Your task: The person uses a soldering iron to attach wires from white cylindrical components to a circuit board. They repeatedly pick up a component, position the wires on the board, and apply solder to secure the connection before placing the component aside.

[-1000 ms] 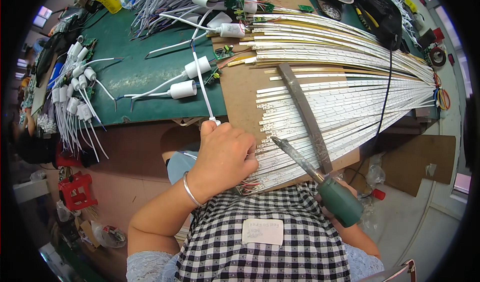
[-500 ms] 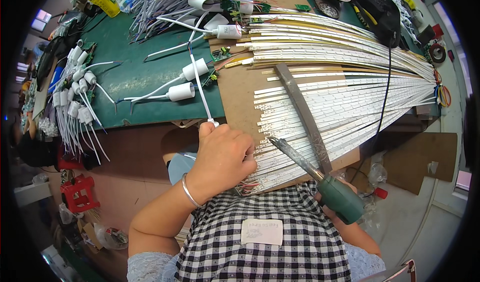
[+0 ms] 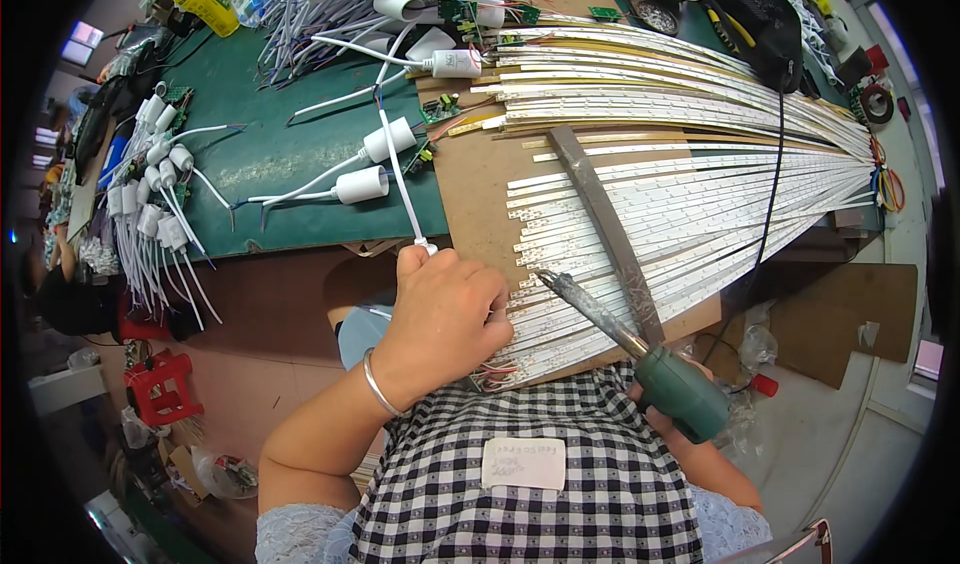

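Observation:
My left hand (image 3: 450, 309) is closed, knuckles up, at the near left edge of a brown board. A white cable (image 3: 402, 179) rises from its fingers toward the green table; whatever is fixed to its lower end lies mostly hidden under the hand. Red and white wires (image 3: 495, 372) show just below my fingers. In my right hand (image 3: 660, 426) is a soldering iron (image 3: 680, 394) with a green handle, which hides most of that hand. Its tip hovers over or touches the ends of white LED strips (image 3: 680, 199); I cannot tell which.
A dark metal bar (image 3: 605, 229) lies across the strips. White caps with cables (image 3: 362, 184) and a bundle of them (image 3: 150, 199) rest on the green table (image 3: 290, 134). A black cord (image 3: 775, 194) crosses the strips. A red stool (image 3: 160, 389) stands at left.
The soldering iron has shifted very slightly. My left hand keeps its place and its hold on the cable.

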`<state>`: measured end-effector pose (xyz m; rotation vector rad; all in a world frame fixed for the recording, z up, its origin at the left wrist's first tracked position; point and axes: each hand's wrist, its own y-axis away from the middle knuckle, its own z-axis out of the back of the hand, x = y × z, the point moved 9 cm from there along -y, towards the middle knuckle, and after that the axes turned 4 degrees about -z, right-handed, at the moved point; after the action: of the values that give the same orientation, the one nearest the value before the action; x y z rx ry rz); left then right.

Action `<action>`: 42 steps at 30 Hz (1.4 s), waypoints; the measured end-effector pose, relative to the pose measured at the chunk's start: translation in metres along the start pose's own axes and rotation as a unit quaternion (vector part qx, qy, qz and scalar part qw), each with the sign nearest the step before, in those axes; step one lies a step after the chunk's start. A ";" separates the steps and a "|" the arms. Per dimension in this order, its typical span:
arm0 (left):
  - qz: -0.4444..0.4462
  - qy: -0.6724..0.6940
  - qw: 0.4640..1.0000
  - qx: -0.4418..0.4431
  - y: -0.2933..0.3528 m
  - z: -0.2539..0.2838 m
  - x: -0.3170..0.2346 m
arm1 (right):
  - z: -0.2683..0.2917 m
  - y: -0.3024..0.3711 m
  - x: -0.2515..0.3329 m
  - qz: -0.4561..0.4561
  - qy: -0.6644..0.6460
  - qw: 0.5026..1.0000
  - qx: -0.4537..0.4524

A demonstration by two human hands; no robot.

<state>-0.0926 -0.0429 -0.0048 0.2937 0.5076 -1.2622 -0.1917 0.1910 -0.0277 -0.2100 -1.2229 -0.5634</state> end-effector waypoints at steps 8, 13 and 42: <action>-0.009 -0.020 1.000 -0.013 0.001 0.002 -0.003 | -0.001 -0.004 0.002 -0.036 -0.050 0.998 -0.025; -0.013 -0.026 0.999 -0.013 0.001 0.002 -0.004 | -0.001 0.000 -0.004 -0.033 -0.067 0.996 -0.038; -0.215 -0.311 0.919 -0.108 0.023 0.047 0.035 | -0.005 0.008 -0.026 -0.046 -0.176 0.982 -0.053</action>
<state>-0.0535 -0.0882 0.0157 -0.4277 0.1531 -1.6166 -0.1893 0.2035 -0.0527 -0.3557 -1.5517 -0.6916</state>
